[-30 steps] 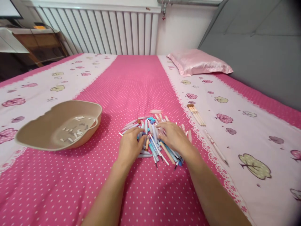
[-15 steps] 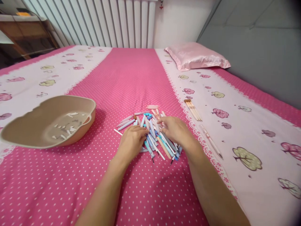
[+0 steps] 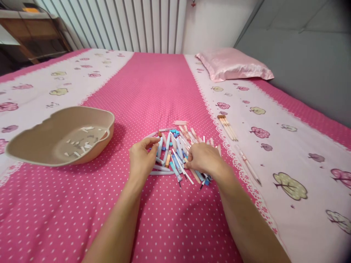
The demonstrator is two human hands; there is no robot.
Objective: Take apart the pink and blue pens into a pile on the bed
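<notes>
A heap of pens and pen parts (image 3: 178, 148), blue, white and peach, lies on the pink dotted bedspread (image 3: 153, 95). My left hand (image 3: 141, 159) sits at the heap's left edge with fingers curled, pinching a pale pen at its tip. My right hand (image 3: 204, 159) rests on the heap's right side, fingers bent down onto the pens; what they grip is hidden. A beige basin (image 3: 35, 146) holding several small white pieces (image 3: 80, 142) stands to the left.
A small row of peach pens (image 3: 227, 127) and one long pale pen (image 3: 248, 164) lie on the right strip of the bedspread. A pink pillow (image 3: 233, 65) lies at the back, a grey headboard (image 3: 301, 62) on the right, a radiator (image 3: 123, 25) behind.
My left hand has shifted left and up to the heap's edge and closed on a pale pen. My right hand has pulled back toward me. The camera moved slightly.
</notes>
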